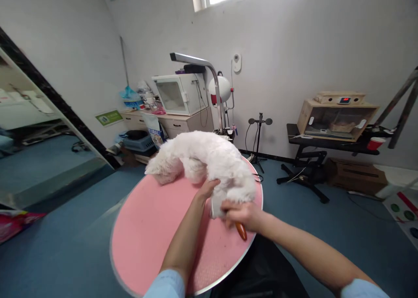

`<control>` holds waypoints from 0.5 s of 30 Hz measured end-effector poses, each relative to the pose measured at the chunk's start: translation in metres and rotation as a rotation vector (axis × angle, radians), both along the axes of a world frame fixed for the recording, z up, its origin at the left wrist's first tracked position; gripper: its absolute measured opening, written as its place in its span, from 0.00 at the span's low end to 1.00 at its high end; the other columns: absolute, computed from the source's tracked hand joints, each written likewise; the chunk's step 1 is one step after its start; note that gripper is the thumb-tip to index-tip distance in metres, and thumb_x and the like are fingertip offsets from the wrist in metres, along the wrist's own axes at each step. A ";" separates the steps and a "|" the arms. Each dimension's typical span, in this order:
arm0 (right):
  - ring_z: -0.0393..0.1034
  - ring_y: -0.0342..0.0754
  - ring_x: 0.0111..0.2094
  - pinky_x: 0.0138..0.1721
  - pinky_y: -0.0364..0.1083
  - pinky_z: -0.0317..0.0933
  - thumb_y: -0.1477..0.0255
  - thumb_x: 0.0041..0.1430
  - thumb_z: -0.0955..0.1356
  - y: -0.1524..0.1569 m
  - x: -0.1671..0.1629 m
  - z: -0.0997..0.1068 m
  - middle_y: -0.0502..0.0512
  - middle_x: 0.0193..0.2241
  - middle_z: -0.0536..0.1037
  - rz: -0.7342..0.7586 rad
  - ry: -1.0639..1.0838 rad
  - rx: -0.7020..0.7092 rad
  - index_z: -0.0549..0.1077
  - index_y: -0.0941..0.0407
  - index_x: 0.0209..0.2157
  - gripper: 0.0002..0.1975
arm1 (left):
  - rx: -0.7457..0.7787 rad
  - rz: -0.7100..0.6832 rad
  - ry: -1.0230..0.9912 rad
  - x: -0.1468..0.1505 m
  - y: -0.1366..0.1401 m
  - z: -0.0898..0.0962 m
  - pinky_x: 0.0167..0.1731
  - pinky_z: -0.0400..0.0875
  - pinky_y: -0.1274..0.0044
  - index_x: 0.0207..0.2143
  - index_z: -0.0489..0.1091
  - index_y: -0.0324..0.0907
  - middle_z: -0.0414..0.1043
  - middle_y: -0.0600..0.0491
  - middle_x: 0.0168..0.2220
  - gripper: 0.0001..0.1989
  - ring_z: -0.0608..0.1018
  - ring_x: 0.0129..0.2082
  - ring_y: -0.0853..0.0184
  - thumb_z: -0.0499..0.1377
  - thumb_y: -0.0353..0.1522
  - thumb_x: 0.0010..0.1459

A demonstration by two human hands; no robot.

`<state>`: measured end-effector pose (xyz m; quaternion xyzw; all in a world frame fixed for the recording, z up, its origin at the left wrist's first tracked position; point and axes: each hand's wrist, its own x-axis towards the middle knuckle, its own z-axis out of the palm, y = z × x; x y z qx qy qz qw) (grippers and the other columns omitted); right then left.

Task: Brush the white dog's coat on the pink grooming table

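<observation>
A fluffy white dog [225,156] is on a round pink grooming table [146,237], its body curving across the far side. My left hand [208,189] is closed at the fur near the dog's leg, the thumb on the near side and most fingers hidden. Wrapped in my right hand [244,215] is a grooming brush [241,231] with a glossy orange-brown handle pointing down toward me. Its head is blurred and mostly covered by my fingers, close against the leg fur.
A bent metal grooming arm [217,89] rises behind the dog. Behind stand a white cabinet [176,93] on drawers and a black tripod stand [259,137]. To the right, a wooden box [339,119] and a red cup [375,143] rest on a black table.
</observation>
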<state>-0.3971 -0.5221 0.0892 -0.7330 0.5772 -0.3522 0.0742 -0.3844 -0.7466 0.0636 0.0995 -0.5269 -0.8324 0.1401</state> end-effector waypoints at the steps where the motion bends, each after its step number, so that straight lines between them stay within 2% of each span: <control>1: 0.72 0.52 0.48 0.50 0.50 0.66 0.66 0.63 0.66 0.000 0.001 -0.001 0.62 0.47 0.77 -0.073 0.060 -0.053 0.74 0.58 0.27 0.14 | -0.008 -0.014 0.003 0.001 0.001 0.001 0.39 0.70 0.70 0.29 0.75 0.38 0.80 0.47 0.30 0.22 0.79 0.39 0.52 0.72 0.35 0.26; 3: 0.70 0.53 0.52 0.53 0.52 0.64 0.67 0.63 0.66 0.003 0.005 -0.005 0.64 0.48 0.77 -0.116 0.082 -0.065 0.74 0.59 0.27 0.13 | -0.018 -0.022 0.010 0.004 0.004 0.004 0.41 0.70 0.69 0.30 0.76 0.38 0.80 0.47 0.32 0.24 0.78 0.42 0.51 0.72 0.34 0.25; 6: 0.75 0.45 0.41 0.44 0.42 0.68 0.69 0.62 0.67 0.010 0.016 -0.009 0.56 0.37 0.80 0.164 0.094 0.082 0.74 0.57 0.28 0.10 | -0.027 0.019 0.055 0.009 0.010 0.008 0.46 0.68 0.69 0.36 0.76 0.38 0.80 0.47 0.37 0.29 0.77 0.47 0.50 0.73 0.34 0.25; 7: 0.76 0.44 0.38 0.41 0.41 0.69 0.70 0.62 0.67 0.011 0.017 -0.008 0.54 0.35 0.80 0.216 0.123 0.106 0.74 0.57 0.28 0.09 | -0.032 0.029 0.072 0.010 0.012 0.010 0.47 0.68 0.69 0.38 0.76 0.38 0.80 0.46 0.39 0.31 0.76 0.48 0.50 0.73 0.36 0.25; 8: 0.76 0.44 0.38 0.41 0.41 0.69 0.71 0.63 0.66 0.012 0.017 -0.006 0.55 0.36 0.80 0.197 0.160 0.097 0.75 0.56 0.28 0.09 | -0.036 0.026 0.079 0.012 0.014 0.011 0.48 0.68 0.69 0.40 0.76 0.37 0.80 0.46 0.40 0.32 0.76 0.48 0.50 0.73 0.37 0.27; 11: 0.73 0.52 0.49 0.50 0.50 0.67 0.71 0.64 0.65 0.010 0.010 0.006 0.64 0.46 0.77 -0.035 0.218 -0.002 0.75 0.59 0.28 0.11 | -0.033 -0.008 0.063 0.014 0.014 0.014 0.48 0.68 0.67 0.43 0.75 0.35 0.80 0.43 0.41 0.35 0.76 0.48 0.48 0.72 0.43 0.32; 12: 0.72 0.52 0.50 0.51 0.50 0.67 0.71 0.64 0.66 0.009 0.007 0.010 0.64 0.47 0.77 -0.059 0.212 -0.008 0.75 0.59 0.28 0.11 | -0.028 0.000 0.063 0.014 0.013 0.014 0.48 0.68 0.66 0.44 0.75 0.34 0.80 0.43 0.41 0.36 0.76 0.49 0.47 0.72 0.44 0.32; 15: 0.76 0.42 0.39 0.43 0.39 0.69 0.72 0.62 0.68 0.007 0.005 0.018 0.54 0.38 0.80 0.123 0.189 0.036 0.74 0.58 0.28 0.08 | -0.010 0.079 0.092 0.013 0.006 0.015 0.52 0.66 0.66 0.40 0.76 0.36 0.80 0.44 0.41 0.36 0.75 0.51 0.48 0.74 0.43 0.26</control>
